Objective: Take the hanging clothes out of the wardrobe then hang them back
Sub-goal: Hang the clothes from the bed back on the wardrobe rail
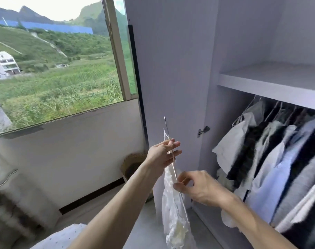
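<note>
Head view takes in a tall wardrobe [180,51] of smooth, pale lilac board, its flat door swung open toward the window [54,56] and a small metal hinge [203,131] showing on the inner edge. Inside, a thick plain shelf [271,81] spans the upper part, and under it a row of hanging clothes [278,159] fills the lower compartment on thin wire hangers: a white top at the near end, then dark knits, a pale blue striped shirt and more white cloth (the row is blurred, so single pieces are hard to count).

Beside the door stands a round woven basket [133,162] with a dark inside; what it holds cannot be told.

Out in front of the open door, clear of the row, hangs a thin white garment [172,218], sheer and crinkled, draped long and narrow from a slim wire hanger [168,133] seen edge-on, its hook pointing up. The left hand [162,153] pinches the hanger near its neck between thumb and fingertips, the other fingers loosely spread. The right hand [198,187] is curled lower down, thumb and forefinger nipping the wire and the fabric's edge.
</note>
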`<state>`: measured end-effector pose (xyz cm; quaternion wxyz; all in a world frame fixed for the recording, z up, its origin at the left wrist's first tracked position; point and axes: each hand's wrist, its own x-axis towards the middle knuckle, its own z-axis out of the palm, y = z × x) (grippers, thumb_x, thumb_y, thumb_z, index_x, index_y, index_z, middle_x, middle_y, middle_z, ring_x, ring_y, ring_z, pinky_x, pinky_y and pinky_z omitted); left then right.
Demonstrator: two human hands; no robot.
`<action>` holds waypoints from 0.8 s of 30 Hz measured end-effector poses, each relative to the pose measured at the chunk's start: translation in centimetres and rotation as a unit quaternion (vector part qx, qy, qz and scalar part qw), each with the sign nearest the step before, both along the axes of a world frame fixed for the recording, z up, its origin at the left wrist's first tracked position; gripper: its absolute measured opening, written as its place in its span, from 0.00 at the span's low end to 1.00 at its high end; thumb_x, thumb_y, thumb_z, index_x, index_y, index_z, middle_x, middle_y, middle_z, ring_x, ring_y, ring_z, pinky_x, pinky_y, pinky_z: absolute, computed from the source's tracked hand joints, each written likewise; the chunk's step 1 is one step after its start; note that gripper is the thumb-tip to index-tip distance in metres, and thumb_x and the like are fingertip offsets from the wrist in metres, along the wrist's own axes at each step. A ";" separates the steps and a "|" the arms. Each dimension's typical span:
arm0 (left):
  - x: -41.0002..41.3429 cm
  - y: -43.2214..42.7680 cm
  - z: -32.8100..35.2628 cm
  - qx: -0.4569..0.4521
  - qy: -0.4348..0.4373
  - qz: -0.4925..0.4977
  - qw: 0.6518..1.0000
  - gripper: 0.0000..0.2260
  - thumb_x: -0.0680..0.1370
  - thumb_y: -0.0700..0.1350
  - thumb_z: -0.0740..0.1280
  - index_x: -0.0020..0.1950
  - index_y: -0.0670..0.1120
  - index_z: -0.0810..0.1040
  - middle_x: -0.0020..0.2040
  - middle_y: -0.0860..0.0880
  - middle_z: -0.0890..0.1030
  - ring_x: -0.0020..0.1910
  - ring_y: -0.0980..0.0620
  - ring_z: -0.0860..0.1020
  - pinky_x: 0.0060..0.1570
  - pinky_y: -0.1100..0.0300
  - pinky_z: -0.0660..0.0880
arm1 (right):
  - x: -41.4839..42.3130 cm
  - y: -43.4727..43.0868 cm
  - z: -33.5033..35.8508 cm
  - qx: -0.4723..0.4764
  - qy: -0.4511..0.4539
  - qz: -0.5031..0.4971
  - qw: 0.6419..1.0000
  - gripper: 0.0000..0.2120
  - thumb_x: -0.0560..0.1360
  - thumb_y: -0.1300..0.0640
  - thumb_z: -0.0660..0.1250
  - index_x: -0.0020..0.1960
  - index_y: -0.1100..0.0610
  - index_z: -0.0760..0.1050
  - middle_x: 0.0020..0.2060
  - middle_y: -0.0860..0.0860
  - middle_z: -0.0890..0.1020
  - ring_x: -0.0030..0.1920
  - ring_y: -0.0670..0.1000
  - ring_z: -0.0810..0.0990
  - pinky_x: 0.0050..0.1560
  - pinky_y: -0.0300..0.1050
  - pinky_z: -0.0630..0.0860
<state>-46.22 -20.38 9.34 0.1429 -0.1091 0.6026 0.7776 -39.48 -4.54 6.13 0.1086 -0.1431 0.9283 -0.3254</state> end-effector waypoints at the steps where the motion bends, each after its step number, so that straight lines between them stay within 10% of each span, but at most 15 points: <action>1: -0.4 0.6 0.0 0.010 -0.003 -0.005 1.000 0.09 0.82 0.42 0.64 0.62 0.46 0.79 0.51 0.53 0.86 0.45 0.53 0.85 0.47 0.60 0.75 | -0.1 0.3 -0.2 0.010 0.017 -0.025 0.999 0.20 0.74 0.30 0.62 0.49 0.45 0.78 0.47 0.42 0.83 0.45 0.42 0.81 0.49 0.43 0.79; 12: -2.9 6.1 1.3 0.033 0.043 -0.065 0.996 0.05 0.79 0.46 0.71 0.52 0.47 0.84 0.48 0.52 0.86 0.42 0.55 0.85 0.48 0.61 0.77 | 1.6 6.7 -2.5 0.192 0.338 -0.283 0.877 0.12 0.82 0.47 0.61 0.53 0.51 0.80 0.44 0.48 0.77 0.45 0.54 0.75 0.37 0.46 0.73; 16: -2.8 8.6 2.3 0.041 0.050 -0.090 0.994 0.04 0.80 0.45 0.69 0.49 0.46 0.83 0.44 0.52 0.85 0.39 0.54 0.83 0.33 0.66 0.76 | 1.5 8.4 -2.3 0.199 0.287 -0.297 0.889 0.16 0.84 0.47 0.52 0.53 0.53 0.76 0.43 0.49 0.76 0.45 0.54 0.72 0.43 0.49 0.73; 24: -4.3 10.4 4.8 0.045 0.054 -0.128 0.989 0.07 0.79 0.47 0.69 0.56 0.49 0.82 0.49 0.54 0.86 0.47 0.50 0.84 0.37 0.63 0.76 | 0.4 8.9 0.1 0.183 0.358 -0.344 0.848 0.13 0.84 0.51 0.53 0.46 0.55 0.71 0.39 0.49 0.74 0.41 0.53 0.71 0.38 0.47 0.70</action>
